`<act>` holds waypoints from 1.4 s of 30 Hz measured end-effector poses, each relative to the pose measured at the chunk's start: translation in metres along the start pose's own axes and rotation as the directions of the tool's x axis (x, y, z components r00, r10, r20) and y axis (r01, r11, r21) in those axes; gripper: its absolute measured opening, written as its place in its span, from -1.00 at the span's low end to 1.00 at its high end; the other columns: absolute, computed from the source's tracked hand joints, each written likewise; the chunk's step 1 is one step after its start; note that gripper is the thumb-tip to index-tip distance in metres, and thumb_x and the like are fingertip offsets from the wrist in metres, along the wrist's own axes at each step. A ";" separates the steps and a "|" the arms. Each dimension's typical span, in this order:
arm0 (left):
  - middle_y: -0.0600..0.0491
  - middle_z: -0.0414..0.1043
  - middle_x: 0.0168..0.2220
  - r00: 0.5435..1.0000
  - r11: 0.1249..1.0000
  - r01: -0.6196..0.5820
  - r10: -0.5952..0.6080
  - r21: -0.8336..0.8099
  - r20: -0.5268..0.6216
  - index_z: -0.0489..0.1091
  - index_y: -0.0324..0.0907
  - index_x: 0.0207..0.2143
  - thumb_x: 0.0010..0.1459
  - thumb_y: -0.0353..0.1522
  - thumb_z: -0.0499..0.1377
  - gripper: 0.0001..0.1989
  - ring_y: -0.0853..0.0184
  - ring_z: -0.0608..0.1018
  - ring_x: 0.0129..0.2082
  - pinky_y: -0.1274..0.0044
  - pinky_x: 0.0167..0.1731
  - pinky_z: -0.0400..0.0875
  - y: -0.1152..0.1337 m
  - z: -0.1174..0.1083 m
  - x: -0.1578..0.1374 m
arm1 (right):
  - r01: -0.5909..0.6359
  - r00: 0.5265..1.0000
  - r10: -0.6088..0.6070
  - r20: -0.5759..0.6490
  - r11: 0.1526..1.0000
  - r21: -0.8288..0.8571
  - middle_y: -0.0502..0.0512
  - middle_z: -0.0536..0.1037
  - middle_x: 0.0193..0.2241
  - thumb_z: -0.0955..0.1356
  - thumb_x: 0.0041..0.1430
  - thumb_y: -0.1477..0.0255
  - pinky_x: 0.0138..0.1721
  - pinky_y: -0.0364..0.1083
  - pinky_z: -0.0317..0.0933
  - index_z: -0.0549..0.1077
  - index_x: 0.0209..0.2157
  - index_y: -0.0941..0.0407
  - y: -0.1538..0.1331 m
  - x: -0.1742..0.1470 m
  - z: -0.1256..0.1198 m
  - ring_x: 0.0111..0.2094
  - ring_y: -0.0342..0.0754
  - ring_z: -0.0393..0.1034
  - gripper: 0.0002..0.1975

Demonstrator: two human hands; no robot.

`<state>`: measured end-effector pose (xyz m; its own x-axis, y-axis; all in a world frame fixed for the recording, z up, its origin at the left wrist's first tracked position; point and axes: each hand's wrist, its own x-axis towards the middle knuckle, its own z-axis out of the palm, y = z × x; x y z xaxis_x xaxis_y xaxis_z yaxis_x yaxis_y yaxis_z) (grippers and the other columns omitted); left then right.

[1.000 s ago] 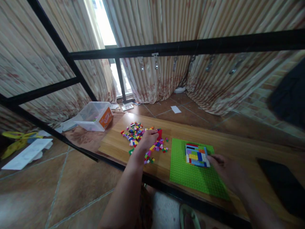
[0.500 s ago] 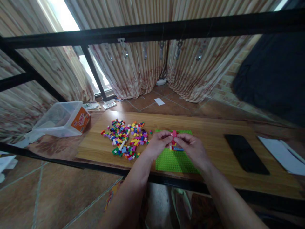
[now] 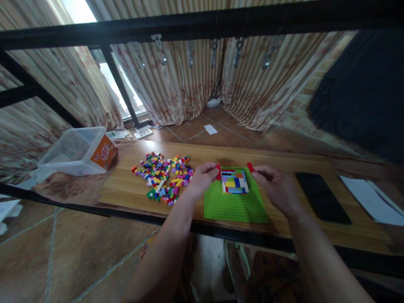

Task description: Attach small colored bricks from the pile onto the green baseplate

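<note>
Between the thumb and finger of my left hand is a red toy brick, held by the left side of a block of coloured bricks. That block sits toward the far part of a green studded baseplate. My right hand pinches another red brick near the plate's far right corner. Both red bricks are apart from each other, one in each hand. Left of the plate lies a spread pile of loose multicoloured bricks.
The wooden table carries a black flat slab at the right, with white paper beyond it. A clear plastic tub with an orange label stands at the left. A black metal bar crosses above the far side.
My hands were together over the block with red pieces between them. They have moved apart to either side, each with a red brick, and the block shows.
</note>
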<state>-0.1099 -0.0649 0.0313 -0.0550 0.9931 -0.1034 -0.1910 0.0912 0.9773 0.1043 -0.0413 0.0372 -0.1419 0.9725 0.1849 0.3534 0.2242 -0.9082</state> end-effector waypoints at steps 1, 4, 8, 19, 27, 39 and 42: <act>0.15 0.34 -0.56 1.000 0.999 0.020 -0.019 0.042 -0.017 0.41 -0.26 -0.45 -0.02 -0.45 0.15 -0.95 0.49 0.33 -0.54 0.61 -0.46 0.19 -0.001 -0.005 0.001 | 0.033 0.999 -0.032 0.015 0.997 -0.065 0.05 0.62 -0.35 0.38 0.11 0.27 -0.24 -0.04 0.33 0.58 -0.31 0.06 0.003 -0.001 -0.002 -0.30 -0.02 0.47 -0.80; 0.18 0.29 -0.60 0.998 0.982 0.060 -0.058 0.181 -0.017 0.42 -0.25 -0.43 -0.04 -0.48 0.12 -0.90 0.49 0.30 -0.57 0.60 -0.50 0.15 -0.006 -0.016 0.004 | 0.140 0.985 -0.113 0.131 0.966 -0.219 0.08 0.61 -0.28 0.34 0.17 0.28 -0.17 0.00 0.32 0.59 -0.27 0.04 0.008 -0.006 -0.001 -0.25 0.02 0.48 -0.79; 0.19 0.26 -0.63 0.995 0.934 0.079 -0.097 0.348 0.034 0.42 -0.23 -0.41 0.00 -0.44 0.09 -0.88 0.49 0.28 -0.60 0.60 -0.53 0.12 -0.019 -0.021 0.005 | 0.248 0.943 -0.153 0.294 0.915 -0.318 0.09 0.58 -0.27 0.31 0.20 0.32 -0.11 0.02 0.29 0.60 -0.29 0.04 0.010 -0.012 0.007 -0.22 0.02 0.47 -0.78; 0.16 0.26 -0.62 0.982 0.827 -0.039 -0.073 0.560 0.177 0.48 -0.24 -0.39 0.08 -0.31 0.06 -0.77 0.43 0.29 -0.59 0.57 -0.56 0.10 -0.029 -0.018 0.005 | 0.243 0.951 -0.113 0.288 0.847 -0.472 0.10 0.55 -0.31 0.36 0.12 0.37 -0.16 0.02 0.26 0.57 -0.40 0.04 0.021 -0.010 0.009 -0.26 0.03 0.43 -0.88; 0.16 0.27 -0.60 0.980 0.805 -0.062 -0.064 0.590 0.191 0.49 -0.26 -0.34 0.10 -0.31 0.07 -0.75 0.43 0.31 -0.58 0.58 -0.58 0.10 -0.030 -0.019 0.005 | 0.129 0.988 -0.063 0.139 0.836 -0.533 0.09 0.55 -0.36 0.39 0.03 0.30 -0.23 0.02 0.24 0.52 -0.44 0.05 0.029 -0.010 0.014 -0.31 0.04 0.42 -0.88; 0.14 0.31 -0.59 0.980 0.797 -0.086 -0.039 0.597 0.194 0.46 -0.24 -0.41 0.09 -0.35 0.07 -0.80 0.43 0.31 -0.56 0.58 -0.55 0.12 -0.025 -0.020 0.004 | -0.111 0.993 0.113 -0.024 0.879 -0.464 0.28 0.58 -0.20 0.34 0.07 0.01 -0.13 0.10 0.29 0.48 -0.12 0.17 0.035 -0.007 0.015 -0.19 0.13 0.47 -0.46; 0.14 0.32 -0.58 0.982 0.802 -0.079 -0.038 0.592 0.183 0.45 -0.24 -0.41 0.07 -0.35 0.07 -0.82 0.42 0.33 -0.56 0.59 -0.55 0.13 -0.027 -0.020 0.006 | -0.078 0.997 0.064 -0.045 0.874 -0.480 0.38 0.49 0.01 0.35 0.05 -0.01 0.01 0.16 0.24 0.34 0.12 0.20 0.042 -0.008 0.029 0.02 0.21 0.38 -0.27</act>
<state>-0.1250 -0.0633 0.0003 0.1327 0.9855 -0.1053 0.4317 0.0382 0.9012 0.0936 -0.0419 -0.0129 -0.0771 0.9866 0.1435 0.7634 0.1510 -0.6280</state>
